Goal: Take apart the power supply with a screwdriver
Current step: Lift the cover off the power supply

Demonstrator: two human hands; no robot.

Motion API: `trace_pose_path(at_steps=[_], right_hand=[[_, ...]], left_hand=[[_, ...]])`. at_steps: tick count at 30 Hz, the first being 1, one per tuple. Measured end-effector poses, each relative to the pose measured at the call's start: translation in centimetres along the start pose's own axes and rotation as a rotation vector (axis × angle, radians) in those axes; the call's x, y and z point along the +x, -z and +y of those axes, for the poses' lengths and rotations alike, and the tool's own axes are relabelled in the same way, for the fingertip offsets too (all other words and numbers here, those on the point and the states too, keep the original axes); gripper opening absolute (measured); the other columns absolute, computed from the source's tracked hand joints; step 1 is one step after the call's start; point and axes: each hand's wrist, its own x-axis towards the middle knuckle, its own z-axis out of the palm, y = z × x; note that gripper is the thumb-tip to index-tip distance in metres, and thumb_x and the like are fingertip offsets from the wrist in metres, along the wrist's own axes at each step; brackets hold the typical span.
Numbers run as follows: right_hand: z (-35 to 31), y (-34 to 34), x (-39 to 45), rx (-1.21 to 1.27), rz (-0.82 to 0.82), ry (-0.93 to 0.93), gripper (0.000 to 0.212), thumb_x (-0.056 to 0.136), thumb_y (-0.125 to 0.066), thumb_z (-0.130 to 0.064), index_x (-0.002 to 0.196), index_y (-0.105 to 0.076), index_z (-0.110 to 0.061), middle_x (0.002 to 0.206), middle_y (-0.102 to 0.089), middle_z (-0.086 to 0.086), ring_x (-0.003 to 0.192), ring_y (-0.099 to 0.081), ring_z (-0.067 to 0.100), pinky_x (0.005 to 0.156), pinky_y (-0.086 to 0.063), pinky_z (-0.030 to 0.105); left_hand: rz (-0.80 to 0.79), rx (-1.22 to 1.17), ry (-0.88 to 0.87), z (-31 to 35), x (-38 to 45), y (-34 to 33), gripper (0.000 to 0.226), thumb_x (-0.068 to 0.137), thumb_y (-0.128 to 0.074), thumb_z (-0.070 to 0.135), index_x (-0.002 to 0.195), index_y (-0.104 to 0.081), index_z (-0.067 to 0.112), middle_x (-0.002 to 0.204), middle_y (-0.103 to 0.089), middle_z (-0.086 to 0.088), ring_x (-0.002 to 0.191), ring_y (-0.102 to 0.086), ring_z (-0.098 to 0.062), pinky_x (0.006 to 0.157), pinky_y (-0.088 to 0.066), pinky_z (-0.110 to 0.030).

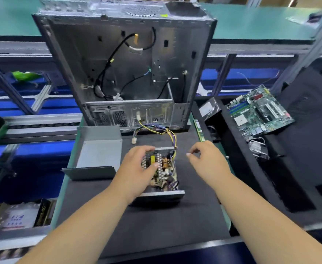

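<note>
The power supply (161, 172) lies open on the dark mat (156, 221) near the middle of the bench, its lid off and its circuit board exposed, with coils and capacitors visible inside. A bundle of yellow and dark wires (167, 133) runs from its far corner back toward the computer case (125, 73), which stands upright at the far edge of the mat with its side open.

The person's left hand (137, 168) rests on top of the power supply from the left. The fingers curl over the far rim of the metal housing and the thumb lies across the board, so the unit is gripped between them.

The right hand (205, 159) is held to the right of the power supply, apart from it and not touching it. Its thumb and forefinger are pinched close together; the frame is too blurred to tell whether something small sits between them. The other fingers are loosely curled.

The removed grey metal cover (97, 155) lies on the mat just left of the power supply. A green motherboard (259, 113) lies well apart on the right, on a dark surface.
</note>
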Motion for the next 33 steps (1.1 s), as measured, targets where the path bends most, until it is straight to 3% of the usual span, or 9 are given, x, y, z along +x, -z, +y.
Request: trace_pose_path(at_steps=[3, 7, 14, 18, 21, 23, 25, 28, 33], right_hand=[[3.3, 0.8, -0.4, 0.029, -0.013, -0.085, 0.02, 0.09, -0.067, -0.031, 0.075, -0.054, -0.033, 0.085, -0.05, -0.01, 0.083, -0.056, 0.018, 0.071, -0.043, 0.034], [6.8, 1.5, -0.4, 0.017, -0.1, -0.192, 0.016, 0.089, -0.065, -0.033, 0.078, -0.056, -0.028, 0.09, -0.059, -0.002, 0.073, -0.061, 0.017, 0.068, -0.047, 0.032], [9.2, 1.8, -0.5, -0.152, -0.347, -0.323, 0.039, 0.078, -0.075, -0.053, 0.088, -0.051, -0.024, 0.095, -0.063, -0.003, 0.093, -0.062, 0.021, 0.074, -0.047, 0.033], [9.7, 1.3, -0.6, -0.2, -0.444, -0.313, 0.05, 0.074, -0.078, -0.055, 0.098, -0.051, -0.021, 0.099, -0.063, 0.0, 0.095, -0.062, 0.022, 0.068, -0.044, 0.031], [9.8, 1.0, -0.2, -0.203, -0.46, -0.286, 0.042, 0.077, -0.077, -0.048, 0.098, -0.054, -0.02, 0.098, -0.064, 0.0, 0.095, -0.062, 0.022, 0.07, -0.045, 0.03], [9.9, 1.1, 0.2, -0.188, -0.477, -0.277, 0.027, 0.077, -0.073, -0.035, 0.09, -0.056, -0.019, 0.084, -0.062, -0.001, 0.082, -0.06, 0.022, 0.067, -0.044, 0.029], [10.0, 1.4, 0.7, -0.104, -0.5, -0.294, 0.016, 0.074, -0.063, -0.024, 0.075, -0.049, -0.017, 0.068, -0.053, 0.0, 0.065, -0.049, 0.023, 0.062, -0.037, 0.028], [9.5, 2.1, 1.4, 0.084, -0.457, -0.296, 0.008, 0.077, -0.054, -0.019, 0.076, -0.047, -0.015, 0.071, -0.054, 0.003, 0.063, -0.047, 0.023, 0.061, -0.034, 0.031], [6.2, 2.1, 3.5, 0.886, -0.463, -0.515, 0.024, 0.09, -0.034, 0.006, 0.078, -0.039, -0.014, 0.072, -0.044, 0.011, 0.055, -0.054, 0.027, 0.055, -0.041, 0.028]], left_hand=[[-0.023, 0.156, -0.067, 0.5, -0.1, -1.1, 0.042, 0.091, -0.064, 0.03, 0.131, -0.05, 0.034, 0.129, -0.043, 0.02, 0.13, -0.037, -0.006, 0.11, -0.03, -0.026], [-0.02, 0.247, -0.032, 1.6, 0.0, -2.7, 0.045, 0.091, -0.064, 0.033, 0.134, -0.05, 0.031, 0.138, -0.043, 0.014, 0.135, -0.031, -0.01, 0.113, -0.026, -0.028], [0.02, 0.268, -0.023, 3.9, 0.4, -4.9, 0.041, 0.091, -0.065, 0.027, 0.13, -0.054, 0.03, 0.131, -0.047, 0.014, 0.131, -0.036, -0.01, 0.106, -0.026, -0.022], [0.047, 0.253, 0.003, 4.1, 0.1, -4.9, 0.033, 0.09, -0.066, 0.027, 0.122, -0.058, 0.032, 0.12, -0.05, 0.018, 0.121, -0.044, -0.005, 0.099, -0.032, -0.021], [0.086, 0.247, 0.043, 3.6, -0.4, -4.4, 0.026, 0.089, -0.067, 0.027, 0.112, -0.059, 0.036, 0.109, -0.051, 0.023, 0.107, -0.05, 0.004, 0.089, -0.033, -0.009], [0.115, 0.232, 0.075, 3.5, -0.8, -4.0, 0.023, 0.089, -0.067, 0.027, 0.107, -0.058, 0.039, 0.106, -0.051, 0.026, 0.101, -0.049, 0.014, 0.081, -0.03, 0.002], [0.143, 0.213, 0.099, 3.4, -1.2, -3.8, 0.022, 0.089, -0.067, 0.026, 0.104, -0.057, 0.039, 0.105, -0.053, 0.024, 0.1, -0.048, 0.018, 0.079, -0.031, 0.003], [0.183, 0.213, 0.127, 3.5, -1.6, -3.6, 0.021, 0.089, -0.068, 0.024, 0.106, -0.06, 0.034, 0.104, -0.054, 0.021, 0.099, -0.052, 0.009, 0.081, -0.032, 0.0], [0.221, 0.216, 0.181, 2.9, -3.0, -2.9, 0.025, 0.09, -0.068, 0.026, 0.112, -0.061, 0.034, 0.107, -0.053, 0.022, 0.102, -0.051, 0.002, 0.091, -0.037, -0.017]])
